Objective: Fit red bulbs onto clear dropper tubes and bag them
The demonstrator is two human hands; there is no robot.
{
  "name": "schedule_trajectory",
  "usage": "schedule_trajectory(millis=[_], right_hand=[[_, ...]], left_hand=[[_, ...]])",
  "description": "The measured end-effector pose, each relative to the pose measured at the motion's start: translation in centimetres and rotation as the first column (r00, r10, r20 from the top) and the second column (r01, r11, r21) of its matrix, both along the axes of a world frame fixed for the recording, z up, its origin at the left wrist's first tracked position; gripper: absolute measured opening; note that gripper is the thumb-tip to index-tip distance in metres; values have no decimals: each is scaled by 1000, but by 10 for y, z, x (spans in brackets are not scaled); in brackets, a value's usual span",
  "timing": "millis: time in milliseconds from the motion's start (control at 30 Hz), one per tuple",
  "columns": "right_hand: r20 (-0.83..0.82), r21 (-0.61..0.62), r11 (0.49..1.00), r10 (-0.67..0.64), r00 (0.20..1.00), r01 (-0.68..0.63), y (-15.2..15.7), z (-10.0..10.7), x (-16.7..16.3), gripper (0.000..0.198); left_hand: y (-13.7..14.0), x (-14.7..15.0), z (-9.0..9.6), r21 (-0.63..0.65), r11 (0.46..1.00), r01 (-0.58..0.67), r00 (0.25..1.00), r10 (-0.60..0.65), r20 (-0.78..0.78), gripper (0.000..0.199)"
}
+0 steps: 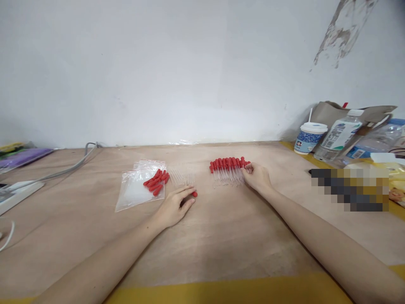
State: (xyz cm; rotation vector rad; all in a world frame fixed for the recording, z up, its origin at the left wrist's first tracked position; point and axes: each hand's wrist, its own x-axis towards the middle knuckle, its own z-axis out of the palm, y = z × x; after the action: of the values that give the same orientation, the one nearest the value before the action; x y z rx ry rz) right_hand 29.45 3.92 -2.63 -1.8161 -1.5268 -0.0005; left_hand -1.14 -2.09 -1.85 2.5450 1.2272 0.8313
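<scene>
My left hand is closed at the fingertips on a red rubber bulb. Just beyond its fingers lie several thin clear tubes, side by side on the table. To the left, several loose red bulbs rest on clear zip bags. My right hand pinches at the right end of a row of glass droppers with red bulbs on their far ends. A dropper seems to be in that pinch, though the fingers hide most of it.
At the right stand a paper cup with a straw and a clear bottle, near a grey bag. A blurred dark object lies in front. On the left are a grey cable, a white power strip and a purple packet.
</scene>
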Motion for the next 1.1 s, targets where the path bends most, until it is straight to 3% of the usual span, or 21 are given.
schedule_trajectory(millis=[200, 267, 367, 433, 533, 600, 700, 800, 933, 1100], right_hand=[[6, 64, 996, -56, 998, 55, -7, 3, -4, 23], [39, 141, 990, -6, 999, 0, -12, 4, -11, 22], [129, 220, 955, 175, 976, -200, -24, 7, -32, 18], [195, 182, 916, 322, 926, -357, -32, 9, -54, 16], [210, 29, 858, 497, 842, -513, -34, 12, -90, 16], [119, -81, 866, 500, 858, -493, -27, 14, -112, 16], [68, -137, 892, 443, 894, -431, -6, 17, -138, 19], [42, -187, 916, 368, 929, -355, 15, 20, -154, 20], [37, -265, 920, 309, 950, -289, 31, 22, -166, 21], [63, -336, 900, 316, 947, -278, 33, 21, -167, 20]], left_hand=[[0, -1, -1, 8, 1000, 4, 1000, -4, 3, 33], [-1, -1, -2, 18, 1000, 1, 1000, -1, 0, 33], [-1, -1, -1, 100, 994, -40, 999, 42, -12, 31], [2, -3, 1, 211, 968, -136, 989, 144, -27, 29], [13, -15, 5, 359, 869, -341, 929, 369, -11, 27], [23, -28, 9, 382, 804, -456, 873, 487, 15, 29], [40, -49, 12, 334, 768, -546, 821, 570, 32, 34], [53, -64, 10, 218, 796, -564, 820, 571, 40, 42], [63, -69, 4, 15, 867, -498, 867, 498, -14, 50], [69, -59, 3, -36, 911, -412, 910, 409, -65, 43]])
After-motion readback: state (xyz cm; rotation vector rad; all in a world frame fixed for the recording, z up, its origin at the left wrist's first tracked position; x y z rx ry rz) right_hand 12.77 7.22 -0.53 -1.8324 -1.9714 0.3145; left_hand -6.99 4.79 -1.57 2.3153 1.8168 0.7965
